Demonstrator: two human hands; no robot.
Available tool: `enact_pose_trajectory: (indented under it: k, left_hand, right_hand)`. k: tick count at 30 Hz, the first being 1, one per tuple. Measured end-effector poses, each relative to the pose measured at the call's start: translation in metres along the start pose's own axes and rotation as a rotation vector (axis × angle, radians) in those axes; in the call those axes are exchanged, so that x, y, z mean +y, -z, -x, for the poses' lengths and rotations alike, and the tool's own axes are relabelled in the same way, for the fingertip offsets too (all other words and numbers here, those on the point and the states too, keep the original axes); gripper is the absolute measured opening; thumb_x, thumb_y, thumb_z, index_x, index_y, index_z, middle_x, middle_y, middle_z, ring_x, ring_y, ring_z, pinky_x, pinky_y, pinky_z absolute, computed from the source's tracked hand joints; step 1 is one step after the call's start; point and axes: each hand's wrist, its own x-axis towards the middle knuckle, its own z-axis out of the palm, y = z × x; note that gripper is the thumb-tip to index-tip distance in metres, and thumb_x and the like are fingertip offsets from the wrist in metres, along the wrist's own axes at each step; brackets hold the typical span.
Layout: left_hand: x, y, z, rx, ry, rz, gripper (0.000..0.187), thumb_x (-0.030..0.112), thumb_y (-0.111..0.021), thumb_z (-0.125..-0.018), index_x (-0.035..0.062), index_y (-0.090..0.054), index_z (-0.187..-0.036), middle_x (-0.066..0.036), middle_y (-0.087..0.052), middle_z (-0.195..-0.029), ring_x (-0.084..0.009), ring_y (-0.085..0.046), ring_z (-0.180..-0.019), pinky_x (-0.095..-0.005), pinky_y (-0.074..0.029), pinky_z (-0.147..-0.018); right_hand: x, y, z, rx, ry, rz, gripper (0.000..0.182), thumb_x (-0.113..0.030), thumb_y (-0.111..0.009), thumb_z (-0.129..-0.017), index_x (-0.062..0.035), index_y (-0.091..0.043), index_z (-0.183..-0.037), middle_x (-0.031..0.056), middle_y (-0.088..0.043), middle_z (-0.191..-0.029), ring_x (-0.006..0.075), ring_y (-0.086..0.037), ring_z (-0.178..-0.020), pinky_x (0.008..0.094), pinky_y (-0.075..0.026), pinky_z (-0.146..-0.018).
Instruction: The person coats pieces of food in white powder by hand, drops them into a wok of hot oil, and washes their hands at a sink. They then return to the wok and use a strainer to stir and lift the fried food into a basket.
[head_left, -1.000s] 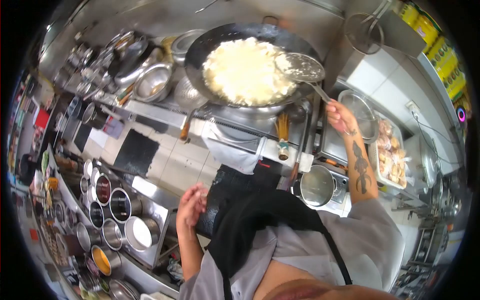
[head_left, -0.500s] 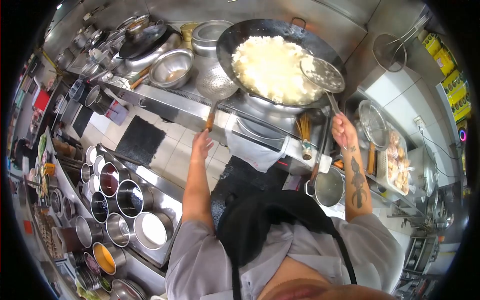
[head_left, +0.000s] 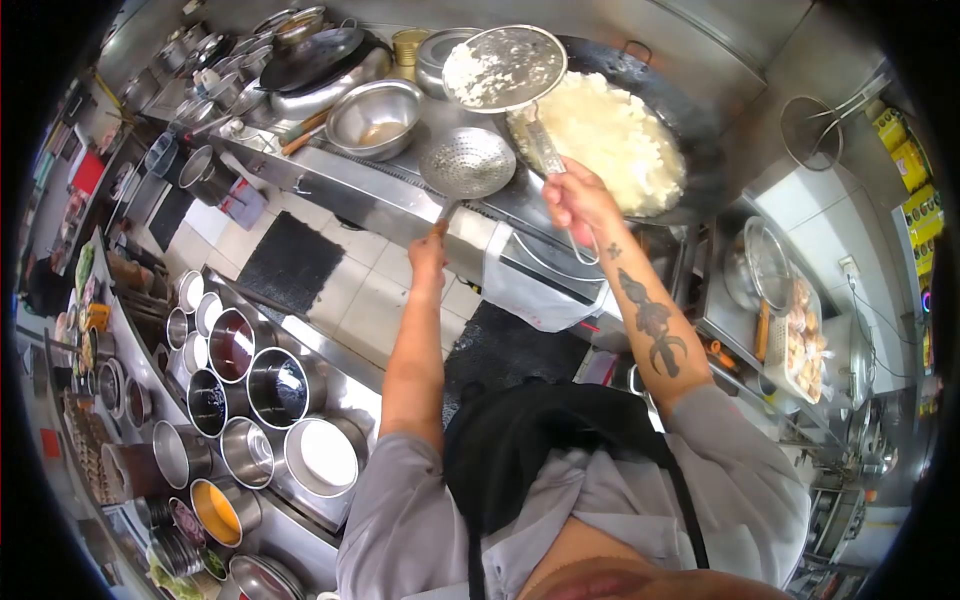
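Observation:
In my right hand [head_left: 580, 205] is the handle of a round mesh skimmer [head_left: 505, 68], with small white bits on its mesh. The skimmer hangs over the left edge of a large black wok [head_left: 700, 150]. Pale, whitish, lumpy food [head_left: 612, 140] fills much of the wok. My left hand [head_left: 428, 255] is closed around the handle end of a perforated ladle [head_left: 468, 163], whose bowl rests on the stove top left of the wok. The hand covers most of that handle.
A steel bowl [head_left: 375, 118] with some brownish liquid stands on the stove at left. A white cloth [head_left: 535, 290] hangs from the stove's front edge. Several pots of sauces [head_left: 280, 388] stand at lower left. Another strainer [head_left: 765, 265] lies at right beside a white basket [head_left: 795, 365].
My right hand has carried the mesh skimmer left, from above the food to the wok's left side. My left hand, open beside the perforated ladle's handle before, has closed on it.

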Motion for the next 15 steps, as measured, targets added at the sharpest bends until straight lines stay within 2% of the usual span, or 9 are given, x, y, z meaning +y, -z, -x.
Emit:
enact_pose_trajectory:
  k: [2, 5, 6, 9, 11, 13, 14, 15]
  left_hand:
    - [0.005, 0.005, 0.003, 0.013, 0.001, 0.017, 0.035, 0.033, -0.074, -0.076, 0.0030, -0.060, -0.087, -0.001, -0.050, -0.065, -0.0090, -0.043, -0.049, -0.0230, -0.033, -0.043]
    - [0.006, 0.009, 0.005, 0.089, -0.043, 0.015, 0.040, 0.033, -0.073, -0.077, -0.0007, -0.055, -0.066, -0.004, -0.048, -0.057, -0.0135, -0.040, -0.042, -0.0281, -0.034, -0.039]
    - [0.006, 0.012, 0.004, 0.117, -0.036, 0.018, 0.039, 0.032, -0.071, -0.078, -0.0017, -0.055, -0.067, -0.004, -0.049, -0.058, -0.0135, -0.042, -0.045, -0.0284, -0.034, -0.039]
    - [0.002, 0.017, 0.002, 0.126, -0.055, 0.071, 0.036, 0.029, -0.069, -0.079, -0.0022, -0.055, -0.067, -0.004, -0.049, -0.059, -0.0131, -0.044, -0.046, -0.0287, -0.035, -0.040]
    - [0.007, 0.019, 0.005, 0.067, -0.043, 0.045, 0.033, 0.026, -0.066, -0.080, -0.0022, -0.054, -0.068, -0.005, -0.050, -0.060, -0.0129, -0.045, -0.046, -0.0286, -0.036, -0.040]
    - [0.004, 0.022, 0.008, 0.041, -0.030, 0.025, 0.029, 0.023, -0.062, -0.081, -0.0022, -0.054, -0.070, -0.005, -0.051, -0.060, -0.0128, -0.045, -0.045, -0.0283, -0.036, -0.040]
    - [0.005, 0.019, 0.005, 0.045, -0.033, 0.023, 0.027, 0.021, -0.060, -0.082, -0.0022, -0.054, -0.071, -0.004, -0.050, -0.060, -0.0128, -0.044, -0.044, -0.0281, -0.037, -0.040]
    - [0.005, 0.017, 0.003, 0.050, -0.034, 0.024, 0.025, 0.020, -0.058, -0.083, -0.0022, -0.054, -0.073, -0.004, -0.050, -0.060, -0.0128, -0.044, -0.044, -0.0279, -0.037, -0.040]
  right_hand:
    - [0.009, -0.020, -0.007, -0.001, -0.032, 0.122, 0.033, -0.007, -0.044, -0.091, -0.0101, -0.046, -0.124, 0.0018, -0.048, -0.062, 0.0104, -0.038, -0.037, 0.0234, -0.029, -0.033]
    - [0.033, -0.030, -0.015, 0.021, 0.000, 0.370, 0.042, -0.008, -0.044, -0.091, -0.0078, -0.040, -0.133, 0.0009, -0.049, -0.060, 0.0099, -0.040, -0.035, 0.0229, -0.031, -0.032]
    - [0.041, -0.030, -0.013, 0.049, 0.030, 0.482, 0.047, -0.013, -0.045, -0.093, -0.0047, -0.035, -0.138, 0.0006, -0.049, -0.058, 0.0098, -0.042, -0.034, 0.0226, -0.033, -0.032]
    - [0.100, 0.003, -0.039, 0.097, 0.123, 0.859, 0.031, -0.016, -0.043, -0.093, -0.0021, -0.052, -0.119, 0.0129, -0.058, -0.064, 0.0217, -0.057, -0.045, 0.0346, -0.045, -0.043]
    - [0.148, 0.035, -0.067, 0.111, 0.400, 1.224, 0.031, -0.016, -0.043, -0.092, 0.0022, -0.054, -0.115, 0.0266, -0.062, -0.081, 0.0400, -0.062, -0.073, 0.0470, -0.050, -0.066]
    - [0.162, 0.043, -0.072, 0.031, 0.411, 1.357, 0.031, -0.015, -0.043, -0.091, 0.0024, -0.055, -0.114, 0.0295, -0.062, -0.088, 0.0454, -0.060, -0.084, 0.0515, -0.048, -0.075]
    - [0.162, 0.037, -0.070, 0.067, 0.489, 1.362, 0.030, -0.014, -0.044, -0.091, 0.0017, -0.055, -0.113, 0.0286, -0.062, -0.088, 0.0444, -0.061, -0.081, 0.0520, -0.048, -0.073]
    - [0.160, 0.032, -0.069, 0.085, 0.451, 1.375, 0.030, -0.015, -0.043, -0.091, 0.0015, -0.055, -0.113, 0.0286, -0.062, -0.089, 0.0445, -0.061, -0.081, 0.0520, -0.048, -0.073]
